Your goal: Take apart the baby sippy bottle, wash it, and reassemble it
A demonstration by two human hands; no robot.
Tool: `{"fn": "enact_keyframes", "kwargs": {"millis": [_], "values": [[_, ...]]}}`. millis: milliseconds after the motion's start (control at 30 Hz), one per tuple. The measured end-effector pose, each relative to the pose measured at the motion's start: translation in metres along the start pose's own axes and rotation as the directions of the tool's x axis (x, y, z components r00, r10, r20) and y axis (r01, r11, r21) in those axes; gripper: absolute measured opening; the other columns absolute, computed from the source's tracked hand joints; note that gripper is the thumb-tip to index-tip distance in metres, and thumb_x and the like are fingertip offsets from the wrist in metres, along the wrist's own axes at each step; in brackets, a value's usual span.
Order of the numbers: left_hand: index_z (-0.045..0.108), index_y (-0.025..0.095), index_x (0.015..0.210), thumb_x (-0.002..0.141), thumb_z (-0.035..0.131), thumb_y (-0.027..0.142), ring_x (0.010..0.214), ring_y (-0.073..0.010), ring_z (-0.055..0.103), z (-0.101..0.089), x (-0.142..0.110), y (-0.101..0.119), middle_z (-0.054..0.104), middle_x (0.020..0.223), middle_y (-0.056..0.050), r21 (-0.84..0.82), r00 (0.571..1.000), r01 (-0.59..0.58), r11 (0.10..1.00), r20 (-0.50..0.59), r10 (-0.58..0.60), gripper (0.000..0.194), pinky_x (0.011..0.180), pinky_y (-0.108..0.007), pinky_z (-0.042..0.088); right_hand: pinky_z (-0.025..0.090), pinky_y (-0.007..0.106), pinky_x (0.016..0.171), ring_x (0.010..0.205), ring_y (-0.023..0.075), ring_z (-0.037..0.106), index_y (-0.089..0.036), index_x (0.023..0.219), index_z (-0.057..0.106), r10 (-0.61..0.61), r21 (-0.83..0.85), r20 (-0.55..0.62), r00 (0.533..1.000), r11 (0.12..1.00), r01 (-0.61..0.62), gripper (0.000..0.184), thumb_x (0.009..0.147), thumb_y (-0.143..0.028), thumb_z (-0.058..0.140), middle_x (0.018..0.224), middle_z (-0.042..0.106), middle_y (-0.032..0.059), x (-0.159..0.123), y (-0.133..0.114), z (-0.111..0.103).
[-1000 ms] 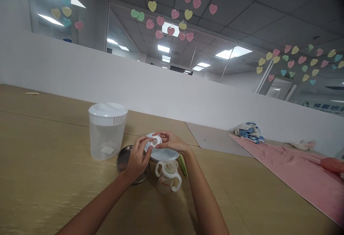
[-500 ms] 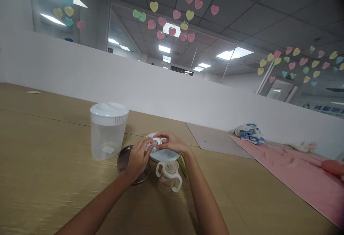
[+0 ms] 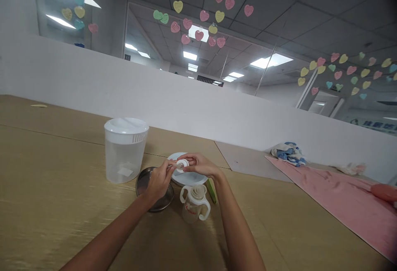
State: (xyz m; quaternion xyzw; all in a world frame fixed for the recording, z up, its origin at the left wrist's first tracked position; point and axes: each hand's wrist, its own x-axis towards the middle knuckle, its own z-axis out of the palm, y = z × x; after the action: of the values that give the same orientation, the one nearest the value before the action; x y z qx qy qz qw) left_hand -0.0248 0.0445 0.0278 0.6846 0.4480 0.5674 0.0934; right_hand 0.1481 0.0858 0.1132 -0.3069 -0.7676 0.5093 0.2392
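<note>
**2 hands pinch a white round fitting (image 3: 182, 164) above the surface (image 3: 62, 205).**
Left to right: clear lidded jug (image 3: 125, 157) at 9 o'clock; steel dish (image 3: 142, 184) at 8 o'clock; left hand (image 3: 159, 182) narrow on the fitting; right hand (image 3: 200, 165) narrow on it too, over a white disc (image 3: 190, 179); handled cup (image 3: 194, 209) at 5 o'clock, top already on.

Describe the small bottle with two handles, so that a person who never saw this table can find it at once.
On the light wooden table, find the person's left hand and right hand, which hold a small white part. Just below them stands a small clear bottle with a white cap. Only it has two white loop handles, unlike the tall clear lidded container to its left.
</note>
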Motion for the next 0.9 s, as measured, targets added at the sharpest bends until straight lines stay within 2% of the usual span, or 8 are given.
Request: {"fn": "enact_keyframes", "kwargs": {"millis": [133,267,400,500,600,700,800,900], "values": [[0.058,0.021,0.098,0.086,0.044,0.039,0.090,-0.0191,0.065,-0.002,0.001,0.005,0.069,0.099,-0.005,-0.114,1.000,0.009,0.993,0.001,-0.009,0.026,0.079,-0.029,0.049,0.048,0.033,0.083,0.089,0.0174,0.061,-0.017,0.098,0.063,-0.019,0.056,-0.058,0.998,0.998,0.023,0.044,0.056,-0.020,0.075,0.094,0.066,0.0044,0.002,0.000,0.001],[0.055,0.018,0.109,0.085,0.046,0.038,0.099,-0.0206,0.061,-0.003,0.001,0.010,0.065,0.108,-0.008,-0.174,0.996,0.026,0.984,-0.080,-0.040,0.033,0.085,-0.031,0.046,0.047,0.029,0.079,0.088,0.0160,0.058,-0.017,0.090,0.059,-0.102,-0.039,-0.185,0.977,0.995,0.097,0.041,0.053,-0.019,0.077,0.091,0.061,0.0023,0.007,0.000,0.004],[0.060,0.018,0.089,0.084,0.046,0.044,0.074,-0.0192,0.064,0.001,0.001,0.008,0.069,0.082,-0.005,-0.209,0.986,0.141,0.968,-0.060,-0.157,0.031,0.072,-0.030,0.048,0.046,0.028,0.076,0.087,0.0152,0.056,-0.019,0.088,0.055,-0.174,-0.168,-0.273,0.946,0.977,0.132,0.039,0.054,-0.018,0.074,0.092,0.056,0.0006,0.010,0.002,0.007],[0.059,0.017,0.076,0.085,0.041,0.048,0.063,-0.0172,0.063,0.004,0.003,0.005,0.067,0.069,-0.003,-0.315,0.968,0.230,0.921,-0.022,-0.250,0.037,0.064,-0.028,0.047,0.046,0.027,0.072,0.085,0.0153,0.056,-0.020,0.087,0.054,-0.199,-0.283,-0.242,0.950,0.951,0.127,0.034,0.058,-0.017,0.071,0.089,0.056,0.0000,0.011,0.004,0.010],[0.060,0.016,0.075,0.083,0.045,0.048,0.070,-0.0194,0.065,0.005,0.006,0.004,0.068,0.070,-0.004,-0.334,0.954,0.283,0.899,-0.001,-0.301,0.036,0.067,-0.029,0.047,0.046,0.027,0.074,0.088,0.0160,0.054,-0.021,0.087,0.056,-0.237,-0.387,-0.192,0.952,0.910,0.149,0.028,0.062,-0.019,0.069,0.091,0.057,0.0006,0.011,0.003,0.013],[0.060,0.016,0.077,0.079,0.052,0.046,0.076,-0.0204,0.066,0.005,0.006,0.003,0.069,0.074,-0.005,-0.351,0.955,0.278,0.894,0.004,-0.296,0.031,0.070,-0.029,0.048,0.045,0.029,0.079,0.091,0.0163,0.054,-0.020,0.088,0.057,-0.259,-0.415,-0.239,0.936,0.899,0.142,0.024,0.068,-0.029,0.068,0.092,0.058,0.0017,0.011,0.000,0.015],[0.056,0.017,0.085,0.078,0.055,0.042,0.079,-0.0194,0.067,0.007,0.006,0.004,0.070,0.078,-0.004,-0.419,0.963,0.241,0.876,-0.012,-0.270,0.026,0.071,-0.029,0.050,0.047,0.030,0.076,0.090,0.0167,0.055,-0.020,0.100,0.056,-0.229,-0.407,-0.318,0.920,0.910,0.086,0.037,0.070,-0.037,0.068,0.101,0.057,0.0045,0.010,0.000,0.013],[0.055,0.017,0.091,0.078,0.057,0.040,0.084,-0.0191,0.066,0.008,0.006,0.004,0.070,0.086,-0.006,-0.426,0.969,0.204,0.881,-0.040,-0.243,0.027,0.075,-0.030,0.051,0.047,0.030,0.072,0.080,0.0152,0.058,-0.023,0.110,0.057,-0.136,-0.427,-0.265,0.954,0.904,0.011,0.047,0.069,-0.042,0.069,0.103,0.058,0.0055,0.010,0.005,0.009]]}}
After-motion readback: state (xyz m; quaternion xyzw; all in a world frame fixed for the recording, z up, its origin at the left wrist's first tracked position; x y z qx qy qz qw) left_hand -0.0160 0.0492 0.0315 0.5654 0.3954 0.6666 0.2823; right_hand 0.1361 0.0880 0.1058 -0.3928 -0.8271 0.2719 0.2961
